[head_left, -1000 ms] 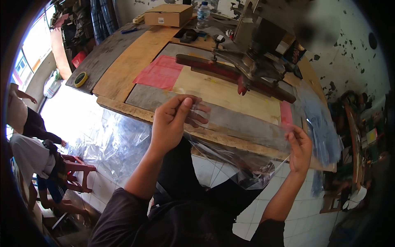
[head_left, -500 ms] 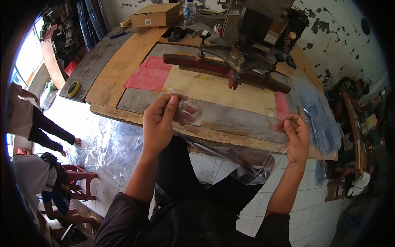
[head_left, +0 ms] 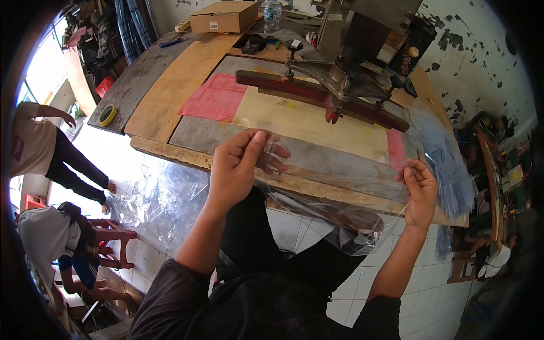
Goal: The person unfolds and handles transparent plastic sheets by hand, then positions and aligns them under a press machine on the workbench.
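A clear plastic sheet (head_left: pixel 340 180) hangs between my two hands over the table's front edge, its lower part sagging above my lap. My left hand (head_left: pixel 241 164) pinches its left corner between thumb and index finger, the other fingers showing through the film. At the other top corner, my right hand (head_left: pixel 419 190) is closed on the sheet with thumb and fingertips. Beyond the hands is a press machine with a long red-and-black bar (head_left: pixel 323 96), raised over a pale yellow mat (head_left: pixel 306 127) with pink patches (head_left: pixel 215 97) at its ends.
Stacked clear plastic pieces (head_left: pixel 450 170) lie at the table's right edge. A heap of clear plastic (head_left: pixel 164 198) sits on the floor at left. On the table are a tape roll (head_left: pixel 107 115), a cardboard box (head_left: pixel 224 18) and a water bottle (head_left: pixel 272 14). Other people are at left.
The whole view has shifted slightly, moving the table and hands rightward in it. Both hands keep their hold on the plastic sheet. At left, a standing person's arm has moved.
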Demonstrator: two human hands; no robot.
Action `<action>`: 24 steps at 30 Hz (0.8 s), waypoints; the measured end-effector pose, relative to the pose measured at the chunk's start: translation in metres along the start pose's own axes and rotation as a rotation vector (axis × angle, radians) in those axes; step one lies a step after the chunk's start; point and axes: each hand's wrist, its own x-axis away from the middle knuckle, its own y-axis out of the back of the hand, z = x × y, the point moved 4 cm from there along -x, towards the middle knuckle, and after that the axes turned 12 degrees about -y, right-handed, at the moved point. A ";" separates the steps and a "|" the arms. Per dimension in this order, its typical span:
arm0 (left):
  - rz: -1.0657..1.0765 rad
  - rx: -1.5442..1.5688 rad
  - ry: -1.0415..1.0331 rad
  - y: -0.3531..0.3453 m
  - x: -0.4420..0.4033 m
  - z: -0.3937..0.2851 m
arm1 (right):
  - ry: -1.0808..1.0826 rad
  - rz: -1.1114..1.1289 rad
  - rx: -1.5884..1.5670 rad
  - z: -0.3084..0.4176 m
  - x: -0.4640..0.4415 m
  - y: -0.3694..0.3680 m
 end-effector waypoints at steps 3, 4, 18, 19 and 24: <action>0.006 -0.026 0.014 -0.001 0.001 0.001 | 0.002 -0.006 -0.010 -0.002 -0.001 0.002; 0.004 -0.027 0.014 0.000 0.001 0.001 | 0.002 -0.005 -0.010 -0.002 -0.001 0.002; -0.056 -0.108 -0.019 -0.001 -0.005 0.013 | 0.046 -0.114 -0.061 0.001 0.002 -0.004; -0.044 -0.098 -0.016 -0.001 -0.006 0.015 | 0.047 -0.129 -0.056 0.001 0.003 -0.006; -0.087 -0.129 -0.043 0.004 -0.008 0.024 | 0.073 -0.142 -0.088 0.002 0.004 -0.008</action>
